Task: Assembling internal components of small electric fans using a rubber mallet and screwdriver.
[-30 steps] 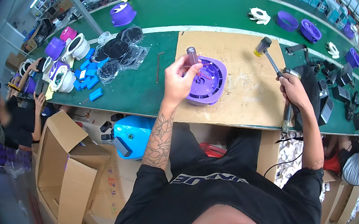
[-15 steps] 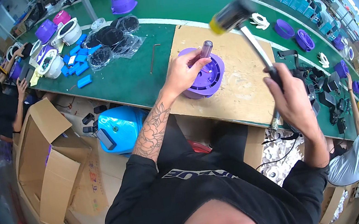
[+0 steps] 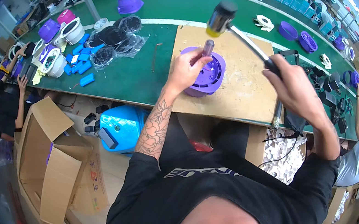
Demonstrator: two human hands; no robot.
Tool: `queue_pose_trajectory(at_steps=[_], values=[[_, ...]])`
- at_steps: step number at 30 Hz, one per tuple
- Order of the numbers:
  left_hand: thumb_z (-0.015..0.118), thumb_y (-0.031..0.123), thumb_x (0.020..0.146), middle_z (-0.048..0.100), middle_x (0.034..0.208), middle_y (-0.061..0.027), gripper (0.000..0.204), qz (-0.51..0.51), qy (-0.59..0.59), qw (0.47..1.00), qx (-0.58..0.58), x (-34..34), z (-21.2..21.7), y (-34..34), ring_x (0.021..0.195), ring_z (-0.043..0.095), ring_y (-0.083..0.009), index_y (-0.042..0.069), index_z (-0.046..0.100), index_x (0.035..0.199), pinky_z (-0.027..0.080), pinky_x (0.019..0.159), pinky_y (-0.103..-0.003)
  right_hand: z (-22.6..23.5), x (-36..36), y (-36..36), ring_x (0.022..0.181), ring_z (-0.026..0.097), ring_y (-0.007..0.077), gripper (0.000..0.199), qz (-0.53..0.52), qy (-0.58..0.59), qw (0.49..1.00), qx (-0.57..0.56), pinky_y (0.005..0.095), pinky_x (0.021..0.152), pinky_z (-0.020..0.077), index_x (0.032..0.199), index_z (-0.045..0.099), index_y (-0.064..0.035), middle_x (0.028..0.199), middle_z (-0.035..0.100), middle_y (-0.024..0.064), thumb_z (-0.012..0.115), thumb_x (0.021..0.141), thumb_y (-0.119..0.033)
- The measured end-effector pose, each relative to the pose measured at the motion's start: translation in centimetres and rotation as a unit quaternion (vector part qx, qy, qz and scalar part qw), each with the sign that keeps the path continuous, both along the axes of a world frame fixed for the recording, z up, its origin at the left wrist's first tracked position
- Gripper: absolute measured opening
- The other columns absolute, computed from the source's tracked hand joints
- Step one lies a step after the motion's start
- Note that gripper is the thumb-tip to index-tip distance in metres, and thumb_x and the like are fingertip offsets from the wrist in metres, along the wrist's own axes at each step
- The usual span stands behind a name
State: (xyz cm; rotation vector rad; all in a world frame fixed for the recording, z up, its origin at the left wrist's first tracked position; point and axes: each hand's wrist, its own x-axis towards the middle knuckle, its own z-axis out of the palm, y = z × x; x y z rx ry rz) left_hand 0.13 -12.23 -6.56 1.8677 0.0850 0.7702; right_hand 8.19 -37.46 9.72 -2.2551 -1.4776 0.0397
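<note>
My left hand (image 3: 186,70) is closed round a tool with a see-through reddish handle (image 3: 208,48), which looks like a screwdriver. Its handle end points up and away, and its lower end is hidden by my fingers. Beneath it sits a round purple plastic housing (image 3: 217,77) with a slotted inner ring, resting on the brown board (image 3: 250,87). My right hand (image 3: 294,85) grips a mallet by its dark handle. The mallet's black and yellow head (image 3: 221,16) is raised just above the tool's handle end, apart from it, and slightly blurred.
Left on the green bench lie blue blocks (image 3: 86,80), bagged black discs (image 3: 112,36) and a bent metal rod (image 3: 156,57). Black adapters (image 3: 330,82) crowd the right side. A belt behind carries purple housings (image 3: 288,31). Below are a cardboard box (image 3: 54,177) and co-workers at both sides.
The mallet head has shifted slightly left and come round toward the tool's handle end. My right hand has moved a little right and down. My left hand keeps its hold.
</note>
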Motion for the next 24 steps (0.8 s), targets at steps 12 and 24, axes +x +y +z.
queue_pose_trajectory(at_steps=[12,24], values=[[0.069,0.014,0.092,0.072,0.086,-0.0084,0.026,-0.009,-0.011,0.999,-0.045,0.6,-0.3,0.1,0.077,0.066,-0.0098,-0.005,0.067,0.109,0.052,0.068,-0.026,-1.1,1.0,-0.3,0.074,0.060,0.0477,0.019,-0.010,0.033,0.999,-0.007,0.0521,0.064,0.0463,0.100,0.050,0.0006,0.073,0.061,0.0265,0.057,0.095,-0.016],[0.065,0.027,0.095,0.066,0.082,-0.0090,0.031,0.205,-0.066,0.935,-0.280,-5.2,-1.9,7.2,0.062,0.065,-0.0124,-0.004,0.061,0.099,0.057,0.055,-0.026,-20.8,9.1,-5.0,0.092,0.063,0.0423,0.035,-0.242,-0.065,0.961,-0.117,0.0517,0.077,0.0517,0.114,0.055,-0.0023,0.097,0.065,0.0227,0.066,0.086,-0.020]])
